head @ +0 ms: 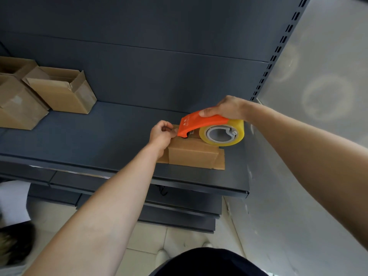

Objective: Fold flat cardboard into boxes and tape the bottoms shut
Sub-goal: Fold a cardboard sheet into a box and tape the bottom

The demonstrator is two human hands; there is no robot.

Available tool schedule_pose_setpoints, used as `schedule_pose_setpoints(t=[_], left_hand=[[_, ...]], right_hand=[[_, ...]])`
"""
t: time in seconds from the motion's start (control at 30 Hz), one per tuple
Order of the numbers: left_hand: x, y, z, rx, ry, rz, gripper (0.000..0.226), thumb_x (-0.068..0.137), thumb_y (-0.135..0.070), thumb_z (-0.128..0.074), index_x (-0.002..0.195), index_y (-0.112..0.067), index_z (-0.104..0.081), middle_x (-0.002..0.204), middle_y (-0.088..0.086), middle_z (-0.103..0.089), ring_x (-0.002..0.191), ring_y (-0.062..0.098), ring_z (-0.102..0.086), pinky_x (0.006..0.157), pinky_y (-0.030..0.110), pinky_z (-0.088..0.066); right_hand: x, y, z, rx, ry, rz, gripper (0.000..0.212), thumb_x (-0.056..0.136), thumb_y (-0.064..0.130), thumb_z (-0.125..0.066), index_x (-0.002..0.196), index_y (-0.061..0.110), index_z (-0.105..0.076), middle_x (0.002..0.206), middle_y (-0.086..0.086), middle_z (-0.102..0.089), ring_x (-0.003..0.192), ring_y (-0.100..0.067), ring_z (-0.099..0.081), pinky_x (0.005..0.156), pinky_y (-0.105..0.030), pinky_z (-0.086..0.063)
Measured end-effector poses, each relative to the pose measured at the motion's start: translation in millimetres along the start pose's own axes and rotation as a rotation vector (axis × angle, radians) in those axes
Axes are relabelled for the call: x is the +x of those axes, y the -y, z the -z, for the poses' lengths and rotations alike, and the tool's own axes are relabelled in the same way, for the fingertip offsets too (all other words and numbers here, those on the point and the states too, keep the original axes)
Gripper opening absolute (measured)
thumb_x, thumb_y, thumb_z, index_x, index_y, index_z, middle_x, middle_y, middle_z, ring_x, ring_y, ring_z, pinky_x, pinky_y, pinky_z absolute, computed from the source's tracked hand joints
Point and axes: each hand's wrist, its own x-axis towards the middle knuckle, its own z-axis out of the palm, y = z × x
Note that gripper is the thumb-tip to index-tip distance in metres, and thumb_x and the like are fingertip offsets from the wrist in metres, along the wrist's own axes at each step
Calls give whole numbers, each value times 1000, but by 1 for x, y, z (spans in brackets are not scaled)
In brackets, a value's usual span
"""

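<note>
Head view: the right hand [226,108] grips the orange plastic tape holder [196,124] with its fat roll of clear yellowish tape [224,134]. The holder's mouth touches the top of the small brown cardboard box [191,154]. The left hand [161,134] pinches that box's top edge. The box sits on the dark grey metal shelf [99,136], near the front right. Open brown cardboard boxes [61,90] stand far left.

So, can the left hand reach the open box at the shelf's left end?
Probably: bare shelf lies between the left hand and the open box. It seems to pinch the tape end at the small box, so it must let go first.
</note>
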Motion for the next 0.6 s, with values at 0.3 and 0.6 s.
schedule_pose_setpoints(t=[0.3,0.6], left_hand=[[4,-2,0,82,-36,-36,21,85,-3,-67,73,-20,-60,84,-2,-62,80,14,-58,73,25,-46],[2,-7,-10,116,-61,-31,21,86,-3,-65,73,-18,-60,83,-6,-60,83,12,-56,77,25,-43]], right_hand=[[-18,-43,30,-195,41,-72,77,65,76,-58,106,12,-66,105,-7,-66,94,-26,-62,93,-40,-47],[-58,-109,89,-212,-37,-226,55,72,62,-66,95,12,-68,96,-9,-68,86,-28,-63,87,-37,-45]])
